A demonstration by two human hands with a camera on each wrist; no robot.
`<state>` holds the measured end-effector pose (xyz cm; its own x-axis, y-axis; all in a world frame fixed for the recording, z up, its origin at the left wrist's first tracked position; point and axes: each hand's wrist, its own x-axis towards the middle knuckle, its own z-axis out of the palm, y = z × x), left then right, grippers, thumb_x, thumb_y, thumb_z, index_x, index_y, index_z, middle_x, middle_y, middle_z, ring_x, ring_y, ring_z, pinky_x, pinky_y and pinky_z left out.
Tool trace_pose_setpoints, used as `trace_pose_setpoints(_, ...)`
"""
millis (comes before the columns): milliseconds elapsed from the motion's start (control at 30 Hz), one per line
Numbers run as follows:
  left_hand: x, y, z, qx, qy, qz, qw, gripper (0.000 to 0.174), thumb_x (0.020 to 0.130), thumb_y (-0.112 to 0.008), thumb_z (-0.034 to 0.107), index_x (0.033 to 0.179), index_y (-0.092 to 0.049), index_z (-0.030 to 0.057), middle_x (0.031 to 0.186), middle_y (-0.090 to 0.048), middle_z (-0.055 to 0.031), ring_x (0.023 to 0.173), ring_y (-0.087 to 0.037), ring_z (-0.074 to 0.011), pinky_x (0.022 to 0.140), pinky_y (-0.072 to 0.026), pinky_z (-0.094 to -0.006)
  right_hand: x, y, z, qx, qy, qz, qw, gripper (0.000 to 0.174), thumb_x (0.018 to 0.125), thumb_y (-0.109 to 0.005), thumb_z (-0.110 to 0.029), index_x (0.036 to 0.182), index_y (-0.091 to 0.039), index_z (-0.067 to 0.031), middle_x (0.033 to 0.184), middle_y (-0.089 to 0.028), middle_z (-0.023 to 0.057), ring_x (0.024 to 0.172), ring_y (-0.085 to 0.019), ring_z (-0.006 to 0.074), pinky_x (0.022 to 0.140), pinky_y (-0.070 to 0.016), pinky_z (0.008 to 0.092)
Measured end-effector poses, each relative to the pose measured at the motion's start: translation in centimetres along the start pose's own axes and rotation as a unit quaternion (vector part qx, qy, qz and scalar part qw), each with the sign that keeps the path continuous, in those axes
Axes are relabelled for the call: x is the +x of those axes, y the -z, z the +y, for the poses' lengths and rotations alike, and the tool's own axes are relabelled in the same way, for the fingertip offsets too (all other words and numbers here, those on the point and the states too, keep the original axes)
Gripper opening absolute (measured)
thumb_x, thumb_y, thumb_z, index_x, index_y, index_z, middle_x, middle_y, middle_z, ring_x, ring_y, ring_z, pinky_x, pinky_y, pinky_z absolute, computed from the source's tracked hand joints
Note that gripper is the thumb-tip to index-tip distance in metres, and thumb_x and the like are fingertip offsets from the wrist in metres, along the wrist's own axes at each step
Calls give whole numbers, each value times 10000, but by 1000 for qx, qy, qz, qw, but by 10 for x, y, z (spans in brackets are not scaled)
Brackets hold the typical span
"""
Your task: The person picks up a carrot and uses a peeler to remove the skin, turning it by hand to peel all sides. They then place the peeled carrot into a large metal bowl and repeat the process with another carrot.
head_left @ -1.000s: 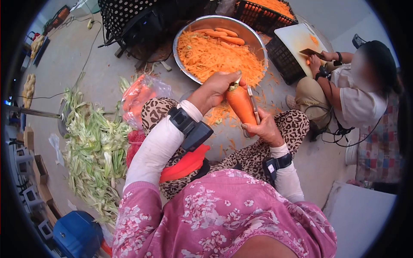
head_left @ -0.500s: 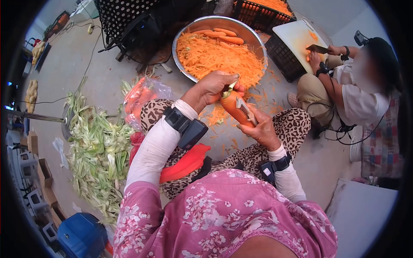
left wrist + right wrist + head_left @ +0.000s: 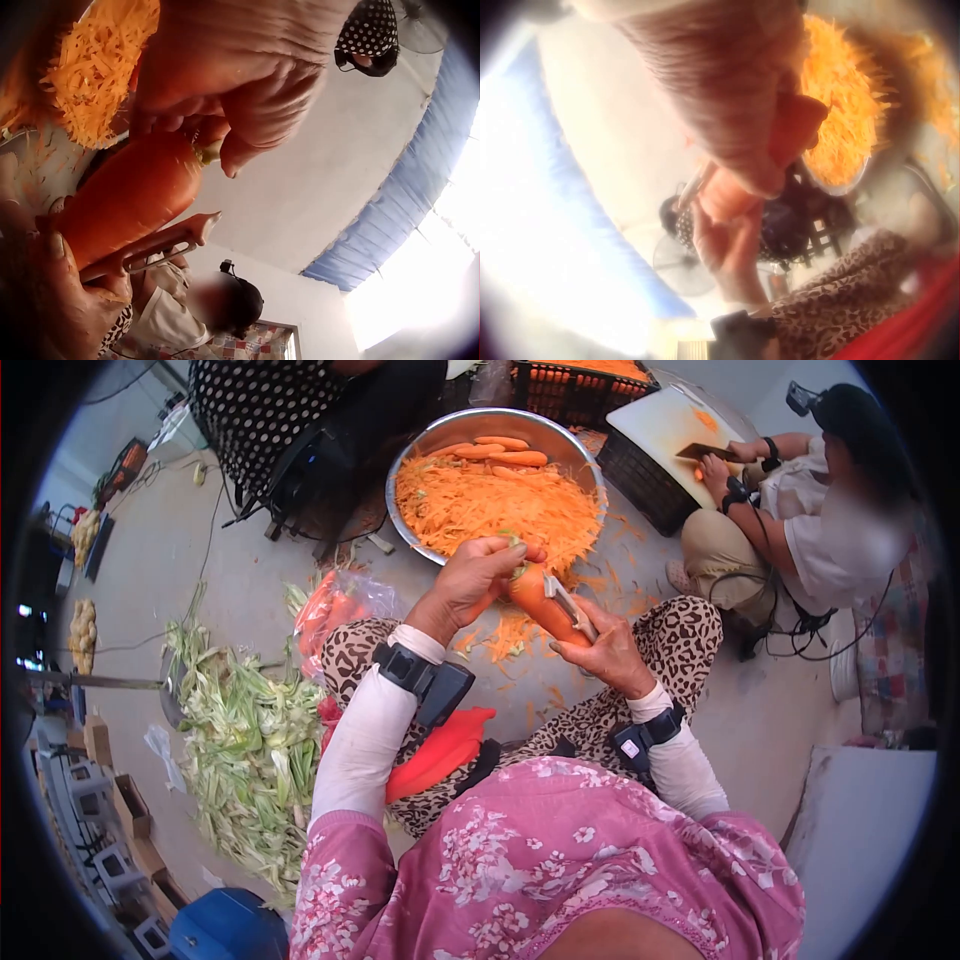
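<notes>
A large orange carrot (image 3: 540,606) with a green stem stub is held between my two hands, over the lap and just in front of the steel bowl. My left hand (image 3: 478,582) grips its stem end, the thumb beside the stub in the left wrist view. In my right hand (image 3: 616,652) is a metal peeler (image 3: 567,603), lying lengthwise along the carrot's side. The right thumb presses the carrot's lower end. From the left wrist, the peeler's slotted head (image 3: 199,231) shows close beside the carrot's skin (image 3: 142,191). The right wrist view is blurred.
The steel bowl (image 3: 398,525) holds shredded carrot and several whole carrots. Corn husks (image 3: 250,730) lie at left, near bagged carrots (image 3: 325,610). To the right, another person (image 3: 835,525) cuts with a cleaver (image 3: 703,451) on a white board (image 3: 655,425) over a black crate (image 3: 640,475).
The peeler has turned from edge-on at the carrot's right side to lie more across its upper face. The carrot tilts further sideways, and both hands still hold on. The head view has shifted slightly.
</notes>
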<state>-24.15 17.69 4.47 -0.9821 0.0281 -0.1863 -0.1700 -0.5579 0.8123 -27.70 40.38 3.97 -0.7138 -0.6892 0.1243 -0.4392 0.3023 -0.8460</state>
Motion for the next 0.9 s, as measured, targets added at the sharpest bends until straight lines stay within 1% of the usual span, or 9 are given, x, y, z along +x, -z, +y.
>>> trace_pose_setpoints(133,5,2,-9,120,-7,53,991,247,950,-534,202,999,-567,-38,989,-652,-149,923,-632,-196,824,-520,-305,-3,-2,9,-20,51,0,999,561,686,-728,-173,1195,-543,-25,1045,-634,173,928,-629,299,780,-493,336)
trace_pose_setpoints(200,8,4,-17,129,-14,61,990,209,954,-523,198,944,-553,-9,964,-656,-146,806,-648,-172,733,-541,-279,-5,-2,9,-28,53,1,998,564,685,-728,-166,1199,-538,-31,1055,-630,170,938,-626,308,781,-495,343)
trace_pose_setpoints(300,12,17,-20,3,76,168,983,177,949,-532,206,908,-542,34,869,-663,-130,547,-584,-104,542,-527,-229,-7,-4,12,-135,150,-40,979,571,676,-730,-151,1201,-528,-56,995,-616,146,895,-607,340,773,-498,387)
trace_pose_setpoints(400,12,21,-24,40,74,142,986,176,954,-527,224,934,-521,49,827,-649,-102,578,-601,-108,505,-503,-231,-11,-9,20,-76,157,-31,984,579,670,-731,-148,1203,-527,-52,1006,-614,149,898,-606,341,774,-501,382)
trace_pose_setpoints(600,-1,29,-31,180,142,151,962,284,854,-667,342,862,-631,61,767,-653,-58,593,-601,-111,558,-496,-237,2,9,23,82,-26,95,992,488,716,-749,-185,1134,-561,-17,958,-641,113,860,-622,186,734,-496,315)
trace_pose_setpoints(667,-11,26,-40,377,236,-51,894,352,819,-684,415,833,-668,63,748,-643,-34,651,-594,-106,592,-479,-243,5,13,30,155,-97,135,974,453,728,-754,-198,1091,-571,3,910,-645,99,818,-611,137,701,-494,291)
trace_pose_setpoints(733,-17,11,-41,439,298,-88,843,448,812,-669,434,997,-655,26,960,-660,-46,917,-588,-104,779,-473,-280,5,19,35,211,-126,154,957,398,738,-758,-209,995,-569,29,838,-640,79,735,-584,92,622,-485,250)
trace_pose_setpoints(833,-19,6,-50,439,216,-119,864,540,826,-649,476,1119,-595,25,1083,-625,-73,1020,-568,-139,844,-465,-306,3,10,38,232,-143,136,953,374,745,-757,-215,942,-560,34,795,-636,70,667,-580,80,567,-482,237)
trace_pose_setpoints(900,-19,0,-52,282,209,-65,934,615,864,-584,527,1227,-510,36,1138,-597,-100,1048,-569,-182,860,-475,-341,0,5,26,266,-138,97,949,394,755,-753,-221,987,-559,32,823,-641,75,678,-596,89,561,-488,241)
